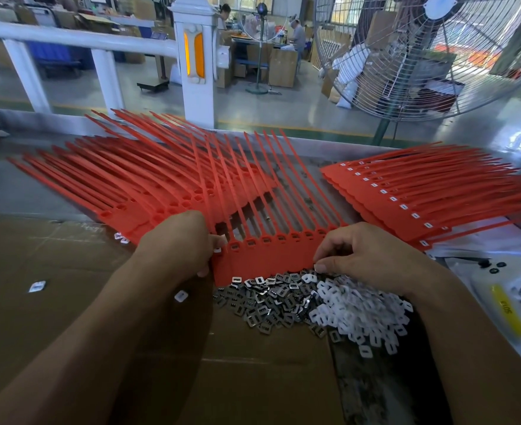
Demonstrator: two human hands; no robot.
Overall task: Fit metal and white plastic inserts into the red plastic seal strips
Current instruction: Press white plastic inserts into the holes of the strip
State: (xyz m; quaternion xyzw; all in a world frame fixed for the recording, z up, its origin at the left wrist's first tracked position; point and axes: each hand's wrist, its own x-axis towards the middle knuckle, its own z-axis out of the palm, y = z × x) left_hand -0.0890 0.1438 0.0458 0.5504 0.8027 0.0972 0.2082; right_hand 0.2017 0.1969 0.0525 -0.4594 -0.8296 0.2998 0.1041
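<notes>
- While the left hand (176, 240) grips the red plastic seal strip sheet (262, 259) at the cardboard's far edge, its sockets look unfilled;
- right hand (363, 256) pinches a small insert off the piles; which kind, I cannot tell;
- next, likely: seat it squarely in a socket.

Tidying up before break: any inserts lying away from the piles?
Yes. A few white plastic inserts lie alone on the cardboard, left of the left hand, apart from the main white pile and metal pile.
</notes>
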